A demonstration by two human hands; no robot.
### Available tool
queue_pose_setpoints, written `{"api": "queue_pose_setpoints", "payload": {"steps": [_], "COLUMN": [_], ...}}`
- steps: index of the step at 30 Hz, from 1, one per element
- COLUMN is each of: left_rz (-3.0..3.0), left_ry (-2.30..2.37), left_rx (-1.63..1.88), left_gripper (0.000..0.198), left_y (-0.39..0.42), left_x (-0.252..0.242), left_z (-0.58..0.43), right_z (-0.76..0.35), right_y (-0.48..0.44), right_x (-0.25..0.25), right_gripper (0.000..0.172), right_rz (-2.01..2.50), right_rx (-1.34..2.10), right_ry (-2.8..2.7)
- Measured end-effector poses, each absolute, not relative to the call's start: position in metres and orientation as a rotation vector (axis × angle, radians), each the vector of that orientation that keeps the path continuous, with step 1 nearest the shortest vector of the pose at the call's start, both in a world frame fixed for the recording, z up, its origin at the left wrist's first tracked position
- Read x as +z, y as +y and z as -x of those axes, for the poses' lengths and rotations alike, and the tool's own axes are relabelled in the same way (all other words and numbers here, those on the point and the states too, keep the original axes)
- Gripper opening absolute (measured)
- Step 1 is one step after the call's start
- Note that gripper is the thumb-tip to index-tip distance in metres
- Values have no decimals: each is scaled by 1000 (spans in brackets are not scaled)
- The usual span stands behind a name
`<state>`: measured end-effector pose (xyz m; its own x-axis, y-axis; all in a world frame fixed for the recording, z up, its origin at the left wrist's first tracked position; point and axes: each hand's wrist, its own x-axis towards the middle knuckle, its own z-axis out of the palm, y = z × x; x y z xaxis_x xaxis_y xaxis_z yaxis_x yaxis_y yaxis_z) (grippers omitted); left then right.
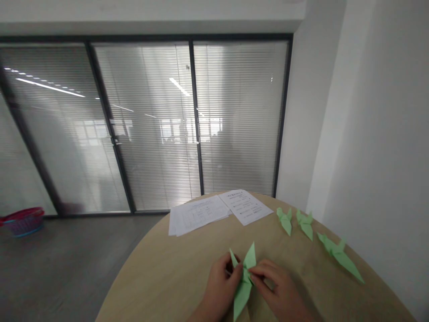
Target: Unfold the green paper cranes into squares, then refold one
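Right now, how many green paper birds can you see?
4. Three lie in a row on the table at right: left bird, middle bird, right bird. The fourth bird is pinched between the left hand and right hand.

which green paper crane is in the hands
The green paper crane nearest the camera, pinched between the left hand and right hand; the other three cranes lie untouched in a row to its right.

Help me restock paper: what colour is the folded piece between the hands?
Light green; the folded piece shows best in the head view.
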<state>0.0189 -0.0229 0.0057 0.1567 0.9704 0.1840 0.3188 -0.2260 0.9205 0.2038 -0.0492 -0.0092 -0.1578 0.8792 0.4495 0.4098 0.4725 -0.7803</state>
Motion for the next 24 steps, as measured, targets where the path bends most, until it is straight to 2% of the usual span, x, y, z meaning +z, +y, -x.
{"api": "queue_pose_setpoints", "payload": {"steps": [8, 17, 24], "left_rz": [-1633, -1727, -1872], "left_ry": [1163, 1210, 1152], "left_rx": [1217, 1214, 1223], "left_gripper": [26, 25, 28], "left_y": [-24, -21, -28], "left_x": [10, 2, 13], "left_z": [-17, -11, -10], "right_z": [-203, -201, -199], "right_y": [-46, -42, -36], "right_x": [-13, -26, -34], "right_gripper": [36, 66, 73], "right_rz": [1089, 1162, 1193], "right_rx": [720, 1065, 1199], "right_ry": [-1769, -1540, -1454]}}
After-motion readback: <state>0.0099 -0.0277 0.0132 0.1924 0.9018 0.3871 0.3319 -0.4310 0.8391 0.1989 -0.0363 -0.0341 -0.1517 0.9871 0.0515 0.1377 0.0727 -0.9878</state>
